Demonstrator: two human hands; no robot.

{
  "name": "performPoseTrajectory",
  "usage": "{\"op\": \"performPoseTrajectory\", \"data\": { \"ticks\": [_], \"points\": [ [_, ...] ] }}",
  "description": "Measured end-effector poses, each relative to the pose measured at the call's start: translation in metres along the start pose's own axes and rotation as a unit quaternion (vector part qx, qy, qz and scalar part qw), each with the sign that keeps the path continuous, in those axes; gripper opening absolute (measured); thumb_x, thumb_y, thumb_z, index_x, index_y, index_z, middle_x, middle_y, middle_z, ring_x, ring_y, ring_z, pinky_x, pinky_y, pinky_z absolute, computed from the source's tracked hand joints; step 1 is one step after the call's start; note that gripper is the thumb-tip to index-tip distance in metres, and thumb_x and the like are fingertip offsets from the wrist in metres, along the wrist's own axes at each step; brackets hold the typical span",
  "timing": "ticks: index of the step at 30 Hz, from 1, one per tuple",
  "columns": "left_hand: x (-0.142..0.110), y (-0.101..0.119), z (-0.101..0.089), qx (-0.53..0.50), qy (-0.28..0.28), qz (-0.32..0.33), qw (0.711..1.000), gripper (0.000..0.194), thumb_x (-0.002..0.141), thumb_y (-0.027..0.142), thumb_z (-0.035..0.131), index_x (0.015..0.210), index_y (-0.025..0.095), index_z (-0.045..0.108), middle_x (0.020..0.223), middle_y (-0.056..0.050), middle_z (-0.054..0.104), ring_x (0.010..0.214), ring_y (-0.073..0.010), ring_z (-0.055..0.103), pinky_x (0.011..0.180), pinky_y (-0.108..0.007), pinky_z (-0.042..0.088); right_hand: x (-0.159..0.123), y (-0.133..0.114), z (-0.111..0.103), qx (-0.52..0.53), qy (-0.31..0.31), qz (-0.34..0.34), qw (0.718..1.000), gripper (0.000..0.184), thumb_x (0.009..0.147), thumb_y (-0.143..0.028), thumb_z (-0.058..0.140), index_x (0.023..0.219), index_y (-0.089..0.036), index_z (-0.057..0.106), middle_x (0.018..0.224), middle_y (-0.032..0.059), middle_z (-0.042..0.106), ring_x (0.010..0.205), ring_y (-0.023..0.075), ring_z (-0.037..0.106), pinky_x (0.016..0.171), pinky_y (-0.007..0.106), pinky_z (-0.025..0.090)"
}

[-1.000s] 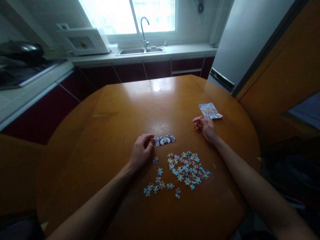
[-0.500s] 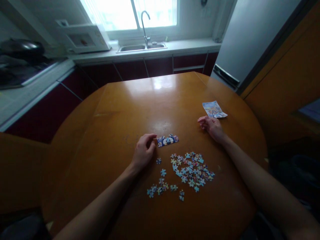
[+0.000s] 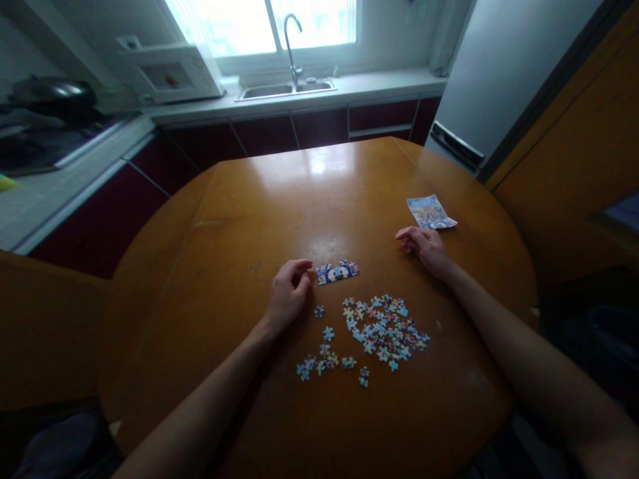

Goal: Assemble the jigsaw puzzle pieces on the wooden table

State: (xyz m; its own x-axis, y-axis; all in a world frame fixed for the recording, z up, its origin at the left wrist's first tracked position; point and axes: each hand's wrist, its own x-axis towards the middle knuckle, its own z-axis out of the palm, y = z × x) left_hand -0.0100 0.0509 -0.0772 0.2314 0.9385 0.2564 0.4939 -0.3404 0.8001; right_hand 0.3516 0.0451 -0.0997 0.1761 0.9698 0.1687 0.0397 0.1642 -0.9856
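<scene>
A short strip of joined jigsaw pieces (image 3: 337, 273), with a dark blue and white cartoon face on it, lies flat on the wooden table (image 3: 239, 219). My left hand (image 3: 289, 287) rests at the strip's left end, its fingers loosely bent, thumb apart from the forefinger, and nothing held. The forefinger tip is very near the strip; I cannot tell if they touch. A printed picture sheet (image 3: 430, 211) with creased corners lies just beyond my right hand (image 3: 424, 249), which rests on the table with loosely curled, parted fingers and no object in them.
A heap of loose jigsaw pieces (image 3: 384, 331) lies in front of me, right of centre. A smaller cluster (image 3: 319, 364) and several single pieces are left of it. Beyond the table stand a sink (image 3: 284, 90), a microwave (image 3: 172, 73), a stove (image 3: 64, 136) and a fridge (image 3: 514, 66).
The whole view has shifted slightly, so everything sits a little higher in the picture. Both hands, the strip and the loose pieces keep nearly the same places on the table.
</scene>
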Motion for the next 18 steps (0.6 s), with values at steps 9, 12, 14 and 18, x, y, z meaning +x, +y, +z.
{"op": "performPoseTrajectory", "data": {
  "ticks": [9, 12, 14, 18],
  "points": [
    [0.0003, -0.0008, -0.0011, -0.010, 0.005, -0.010, 1.000, 0.024, 0.088, 0.023, 0.054, 0.107, 0.016, 0.067, 0.107, -0.010, 0.072, 0.100, -0.0226, 0.069, 0.093, -0.040, 0.056, 0.0024, -0.0006, 0.0002, -0.007, 0.004, 0.007, 1.000, 0.046, 0.086, -0.065, 0.065, 0.080, -0.021, 0.078, 0.069, 0.0031, 0.064, 0.061, 0.0142, 0.054, 0.053, 0.027, 0.042],
    [0.0002, -0.0023, -0.0019, -0.013, 0.007, -0.017, 1.000, 0.025, 0.088, 0.024, 0.055, 0.107, 0.016, 0.067, 0.108, -0.010, 0.072, 0.101, -0.0230, 0.069, 0.094, -0.040, 0.055, 0.0029, -0.0018, 0.0020, -0.014, 0.005, 0.008, 1.000, 0.046, 0.085, -0.065, 0.065, 0.080, -0.021, 0.078, 0.067, 0.0025, 0.063, 0.058, 0.0132, 0.052, 0.052, 0.026, 0.041],
    [0.0001, -0.0030, -0.0026, -0.014, 0.007, -0.018, 1.000, 0.024, 0.088, 0.025, 0.055, 0.107, 0.017, 0.067, 0.108, -0.010, 0.072, 0.101, -0.0231, 0.069, 0.094, -0.040, 0.055, 0.0027, -0.0029, 0.0032, -0.022, 0.007, 0.007, 1.000, 0.047, 0.085, -0.066, 0.065, 0.080, -0.020, 0.078, 0.067, 0.0024, 0.064, 0.056, 0.0128, 0.051, 0.051, 0.026, 0.041],
    [-0.0001, -0.0035, -0.0045, -0.017, 0.000, -0.020, 1.000, 0.023, 0.089, 0.026, 0.055, 0.107, 0.017, 0.067, 0.108, -0.009, 0.073, 0.101, -0.0228, 0.069, 0.093, -0.039, 0.055, 0.0016, -0.0076, 0.0060, -0.044, 0.008, 0.002, 0.999, 0.048, 0.085, -0.066, 0.064, 0.079, -0.020, 0.077, 0.066, 0.0020, 0.063, 0.056, 0.0128, 0.051, 0.051, 0.026, 0.040]
  ]
}}
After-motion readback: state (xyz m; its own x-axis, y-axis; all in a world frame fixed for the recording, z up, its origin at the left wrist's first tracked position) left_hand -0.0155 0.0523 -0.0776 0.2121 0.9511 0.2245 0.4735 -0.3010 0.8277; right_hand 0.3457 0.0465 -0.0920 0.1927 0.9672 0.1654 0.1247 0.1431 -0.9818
